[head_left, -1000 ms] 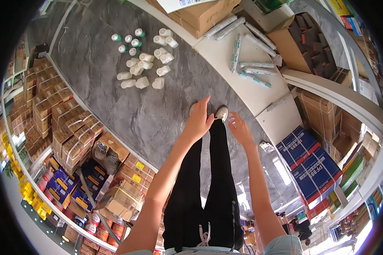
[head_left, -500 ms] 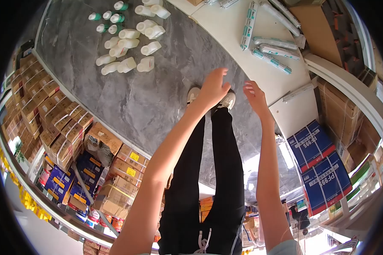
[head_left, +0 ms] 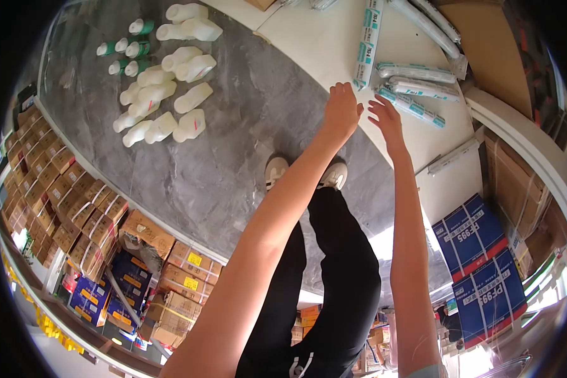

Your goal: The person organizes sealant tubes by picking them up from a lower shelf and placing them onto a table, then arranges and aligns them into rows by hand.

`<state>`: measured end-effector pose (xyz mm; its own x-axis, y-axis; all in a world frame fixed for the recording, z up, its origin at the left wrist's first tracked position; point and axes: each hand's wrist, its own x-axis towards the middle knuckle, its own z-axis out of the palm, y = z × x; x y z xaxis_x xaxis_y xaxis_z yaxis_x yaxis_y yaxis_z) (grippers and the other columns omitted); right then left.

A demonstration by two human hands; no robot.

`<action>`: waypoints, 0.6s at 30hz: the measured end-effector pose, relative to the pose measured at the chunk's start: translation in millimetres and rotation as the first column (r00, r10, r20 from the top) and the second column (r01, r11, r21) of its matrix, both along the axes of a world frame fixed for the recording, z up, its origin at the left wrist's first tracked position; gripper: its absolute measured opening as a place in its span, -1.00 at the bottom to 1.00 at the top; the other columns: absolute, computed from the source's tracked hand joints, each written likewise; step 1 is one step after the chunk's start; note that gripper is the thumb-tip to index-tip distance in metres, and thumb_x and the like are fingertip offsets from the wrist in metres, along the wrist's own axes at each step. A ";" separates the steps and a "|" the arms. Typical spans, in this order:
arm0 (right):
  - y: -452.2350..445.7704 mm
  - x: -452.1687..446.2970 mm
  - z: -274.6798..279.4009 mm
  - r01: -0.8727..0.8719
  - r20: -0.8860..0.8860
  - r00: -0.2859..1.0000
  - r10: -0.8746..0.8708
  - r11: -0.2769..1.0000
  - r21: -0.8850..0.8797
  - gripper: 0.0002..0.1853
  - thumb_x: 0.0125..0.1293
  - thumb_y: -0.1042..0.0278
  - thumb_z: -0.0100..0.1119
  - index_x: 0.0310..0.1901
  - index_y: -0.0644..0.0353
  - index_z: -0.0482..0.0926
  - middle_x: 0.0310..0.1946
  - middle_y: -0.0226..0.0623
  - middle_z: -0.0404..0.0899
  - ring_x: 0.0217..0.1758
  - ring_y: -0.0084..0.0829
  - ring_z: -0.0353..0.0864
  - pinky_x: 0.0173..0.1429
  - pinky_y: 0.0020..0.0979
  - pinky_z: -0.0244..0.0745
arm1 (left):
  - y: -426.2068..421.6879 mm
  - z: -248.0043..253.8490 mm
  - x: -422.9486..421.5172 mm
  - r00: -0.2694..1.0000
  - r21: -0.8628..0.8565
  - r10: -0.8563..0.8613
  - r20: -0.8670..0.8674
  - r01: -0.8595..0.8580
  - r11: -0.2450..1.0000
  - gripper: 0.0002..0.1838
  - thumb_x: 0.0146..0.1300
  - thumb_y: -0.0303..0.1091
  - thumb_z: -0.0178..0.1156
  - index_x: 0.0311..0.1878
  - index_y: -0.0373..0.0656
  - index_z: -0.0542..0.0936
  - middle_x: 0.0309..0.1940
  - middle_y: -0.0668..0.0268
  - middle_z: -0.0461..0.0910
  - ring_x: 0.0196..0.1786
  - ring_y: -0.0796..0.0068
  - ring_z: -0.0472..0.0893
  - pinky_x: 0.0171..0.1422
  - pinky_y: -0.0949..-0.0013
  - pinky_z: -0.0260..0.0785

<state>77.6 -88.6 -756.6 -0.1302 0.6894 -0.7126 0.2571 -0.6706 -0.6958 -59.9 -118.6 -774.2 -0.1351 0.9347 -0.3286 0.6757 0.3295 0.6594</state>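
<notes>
Lying on the pale surface (head_left: pixel 309 47), the long printed tube (head_left: pixel 368 47), probably weighty, smooth and slightly yielding, suits a mid-length hold; left hand (head_left: pixel 342 116) and right hand (head_left: pixel 389 123) near it, empty, grip loosely curved and spread respectively; far end cut off, contents hidden.

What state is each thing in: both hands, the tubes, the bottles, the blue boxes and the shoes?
Left hand: fingers bent by a tube's near end; contact unclear.
Right hand: open, fingers slightly bent, nothing held.
Printed tubes: lying on the white surface, unboxed.
White bottles: grouped on the floor, seemingly upright.
Green bottles: grouped beside them, white-topped.
Blue boxes: closed, strapped.
Shoes: worn, on the floor.
</notes>
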 end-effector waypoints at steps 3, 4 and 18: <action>17.6 -4.1 -10.0 -0.084 -0.024 0.996 0.084 0.996 -0.009 -0.56 0.35 0.31 0.04 0.24 0.23 0.40 0.06 -0.19 0.55 0.07 -0.40 0.53 0.10 -0.41 0.51 | 15.7 -30.1 12.2 0.991 0.061 0.102 -0.089 -0.096 0.993 -0.48 0.09 -0.18 0.34 -0.09 -0.41 0.41 -0.16 0.00 0.47 -0.02 0.03 0.45 0.01 0.11 0.39; 23.9 -3.5 -14.7 -0.088 -0.019 0.996 0.088 0.996 -0.007 -0.56 0.35 0.31 0.04 0.24 0.23 0.40 0.06 -0.19 0.55 0.07 -0.40 0.53 0.10 -0.41 0.51 | 21.5 -35.9 14.9 0.991 0.064 0.105 -0.084 -0.100 0.993 -0.48 0.09 -0.18 0.34 -0.09 -0.41 0.41 -0.16 0.00 0.47 -0.02 0.03 0.45 0.01 0.11 0.39; 12.3 4.2 -19.6 -0.051 0.000 0.999 0.052 0.992 -0.117 -0.57 0.38 0.27 0.00 0.24 0.22 0.37 0.08 -0.21 0.47 0.08 -0.36 0.53 0.12 -0.36 0.53 | 40.7 -42.0 8.2 0.956 -0.037 0.294 -0.001 -0.294 0.955 -0.62 0.07 -0.15 0.24 -0.28 -0.35 0.48 -0.28 -0.01 0.50 -0.13 0.02 0.48 -0.10 0.07 0.41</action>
<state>81.8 -76.3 -776.2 -0.1611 0.5935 -0.7886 0.2955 -0.7334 -0.6122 -51.7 -77.9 -816.2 -0.4005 0.8412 -0.3632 0.5424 0.5372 0.6459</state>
